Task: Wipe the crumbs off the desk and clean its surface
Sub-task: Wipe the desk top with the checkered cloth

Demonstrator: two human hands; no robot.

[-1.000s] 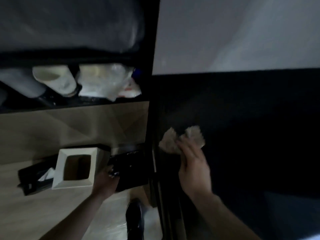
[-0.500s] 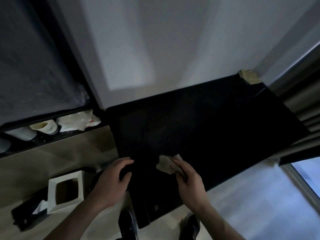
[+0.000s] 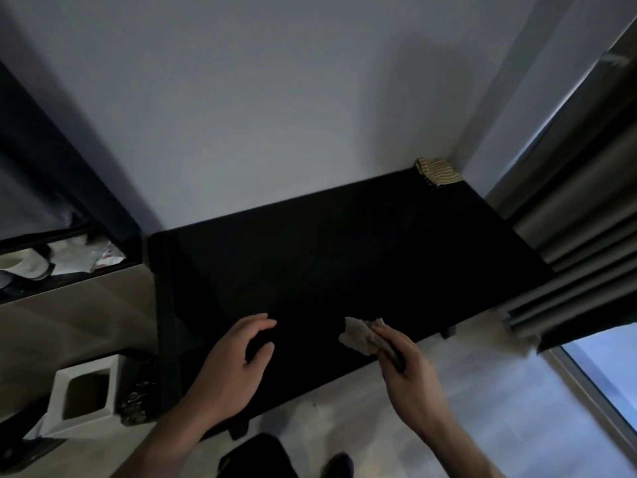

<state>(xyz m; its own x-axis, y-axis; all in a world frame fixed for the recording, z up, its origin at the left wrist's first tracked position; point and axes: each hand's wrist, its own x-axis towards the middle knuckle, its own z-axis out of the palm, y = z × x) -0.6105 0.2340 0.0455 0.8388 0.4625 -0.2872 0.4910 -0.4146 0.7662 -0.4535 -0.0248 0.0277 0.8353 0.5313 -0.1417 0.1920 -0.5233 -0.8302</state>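
A black desk (image 3: 344, 257) stands against the white wall. My right hand (image 3: 406, 370) grips a crumpled beige cloth (image 3: 358, 334) over the desk's front edge. My left hand (image 3: 234, 360) hovers over or rests on the desk's front left part, fingers loosely curved, holding nothing that I can see. The surface is too dark to make out crumbs.
A folded striped cloth (image 3: 437, 171) lies at the desk's far right corner. A white square bin (image 3: 82, 398) stands on the floor to the left, beside a dark speckled object (image 3: 136, 398). Cups and bags (image 3: 69, 258) fill a low shelf at left. Grey curtains (image 3: 579, 243) hang at right.
The view has swung from the bin side to face the desk. My left hand has left the dark object by the bin and come over the desk. My right hand still holds the cloth.
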